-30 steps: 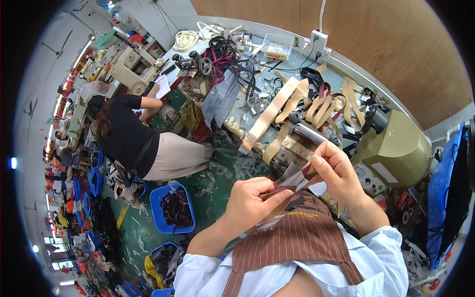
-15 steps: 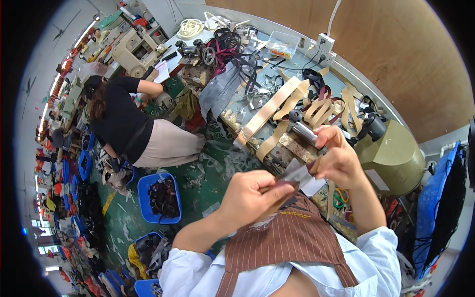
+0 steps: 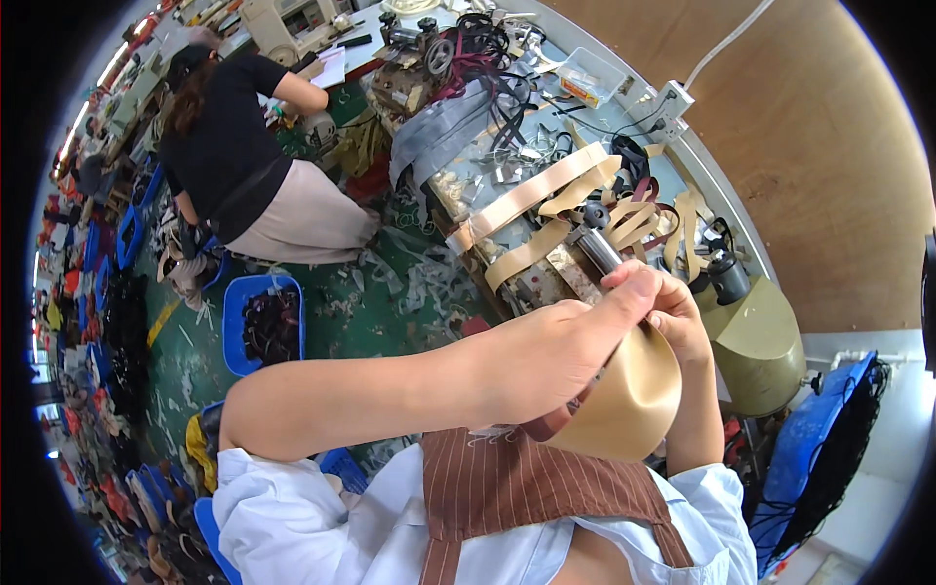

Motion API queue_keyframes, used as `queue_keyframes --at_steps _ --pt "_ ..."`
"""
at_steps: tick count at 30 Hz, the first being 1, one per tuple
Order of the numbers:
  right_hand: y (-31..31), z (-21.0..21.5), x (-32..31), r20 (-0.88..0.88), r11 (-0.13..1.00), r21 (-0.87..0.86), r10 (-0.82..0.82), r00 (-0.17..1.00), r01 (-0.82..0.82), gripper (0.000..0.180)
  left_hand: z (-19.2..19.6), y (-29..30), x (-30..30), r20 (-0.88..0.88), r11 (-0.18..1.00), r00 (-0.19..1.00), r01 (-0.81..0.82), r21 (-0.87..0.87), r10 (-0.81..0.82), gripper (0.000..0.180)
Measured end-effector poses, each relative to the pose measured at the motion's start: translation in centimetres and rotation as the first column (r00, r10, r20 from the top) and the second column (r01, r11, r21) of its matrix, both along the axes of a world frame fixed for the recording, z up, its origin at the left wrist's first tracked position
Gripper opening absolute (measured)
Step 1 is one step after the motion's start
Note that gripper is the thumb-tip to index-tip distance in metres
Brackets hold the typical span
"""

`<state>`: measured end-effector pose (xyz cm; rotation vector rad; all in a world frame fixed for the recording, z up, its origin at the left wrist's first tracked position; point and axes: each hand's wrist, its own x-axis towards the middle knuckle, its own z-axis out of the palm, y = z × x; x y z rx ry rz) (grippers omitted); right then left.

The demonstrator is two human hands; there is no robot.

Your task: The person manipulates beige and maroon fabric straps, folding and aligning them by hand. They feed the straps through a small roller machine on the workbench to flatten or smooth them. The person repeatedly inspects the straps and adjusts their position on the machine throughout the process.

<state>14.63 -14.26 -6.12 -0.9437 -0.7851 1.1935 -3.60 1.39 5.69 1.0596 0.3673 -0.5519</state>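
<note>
The head view looks down at my two hands, up in front of my chest. My left hand (image 3: pixel 556 351) reaches across, and its fingers are pinched tight on the top edge of a tan leather strap (image 3: pixel 624 405). My right hand (image 3: pixel 678 322) is just behind it, with its fingers curled on the same edge. The strap bends in a big round curve below my hands and hangs over my brown striped apron (image 3: pixel 526 487).

A moment ago my hands were lower and a little apart, and the strap looked like a small flat bit between them. Now my hands are close together, higher up, and the strap is bowed out wide. I think I am bending the strap to shape it or check it, and I am in the middle of that.

A shiny metal roller (image 3: pixel 597 249) on the workbench (image 3: pixel 546 117) sits just past my fingertips. More tan straps (image 3: pixel 531 195) lie across the bench.

On the green floor to my left is a blue bin (image 3: pixel 261 322) full of dark, tangled pieces. I cannot tell just what they are. A clear little box (image 3: pixel 590 78) stands far back on the bench with something small and orange in it. Another person in a black top (image 3: pixel 229 146) bends over the next table.
</note>
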Motion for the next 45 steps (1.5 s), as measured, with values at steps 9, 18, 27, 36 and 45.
queue_keyframes --at_steps 9,18,27,36,45 --pt "0.6 0.9 -1.0 -0.077 1.0 -0.015 -0.016 0.997 0.014 0.02 -0.6 1.1 0.5 0.04 0.948 0.981 0.174 0.267 -0.191 0.055" --pt "0.7 1.6 -3.6 0.225 0.933 -0.166 -0.279 0.934 0.319 0.01 -5.7 -0.2 -0.8 0.621 0.221 0.762 -0.584 0.781 -0.183 0.022" --pt "0.7 1.9 -3.6 0.15 0.938 -0.159 -0.287 0.946 0.309 0.013 -6.7 -1.0 -0.2 0.635 0.018 0.704 -0.665 0.746 -0.316 0.016" --pt "0.2 1.2 -3.7 0.066 0.942 -0.11 -0.312 0.948 0.317 0.011 -6.5 -1.2 0.2 0.649 0.033 0.682 -0.681 0.732 -0.338 0.015" --pt "0.9 -0.7 -4.2 -0.274 0.837 -0.079 -0.54 0.796 0.541 0.012 -7.1 -1.4 0.8 0.686 0.012 0.627 -0.735 0.678 -0.369 0.014"
